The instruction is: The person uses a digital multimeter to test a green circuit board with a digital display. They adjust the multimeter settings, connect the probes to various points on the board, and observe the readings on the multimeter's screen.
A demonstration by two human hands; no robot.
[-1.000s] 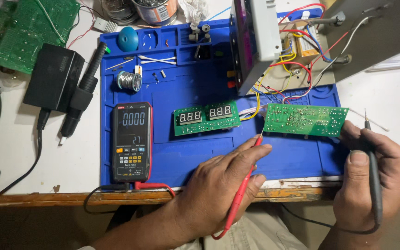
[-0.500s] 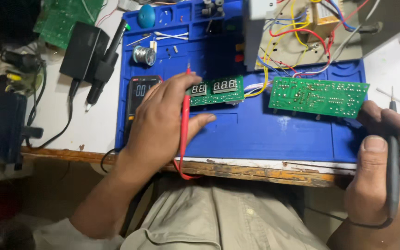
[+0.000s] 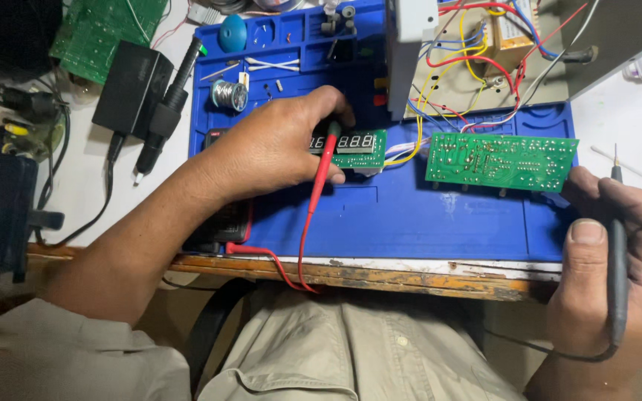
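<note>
My left hand (image 3: 276, 152) grips a red test probe (image 3: 319, 186), fingers closed around it, and rests on the small green display board (image 3: 358, 147) with red lit digits. The probe's red lead (image 3: 291, 263) loops down over the bench edge. My left forearm covers most of the black multimeter (image 3: 224, 223). My right hand (image 3: 618, 260) holds a black test probe (image 3: 617, 230), tip pointing up, beside the right end of a larger green circuit board (image 3: 499, 160). Coloured wires (image 3: 440, 111) join both boards to an open metal chassis (image 3: 477, 67).
Everything lies on a blue silicone work mat (image 3: 410, 215) on a worn wooden-edged bench (image 3: 365, 271). On the left sit a black power adapter (image 3: 131, 85), a black pen-shaped tool (image 3: 165, 122), a solder spool (image 3: 228, 95), a blue ball (image 3: 233, 33) and another green board (image 3: 105, 33).
My left hand slid up and right across the mat, off the multimeter area and onto the display board, with the red probe. My right hand kept the black probe near the larger board.
</note>
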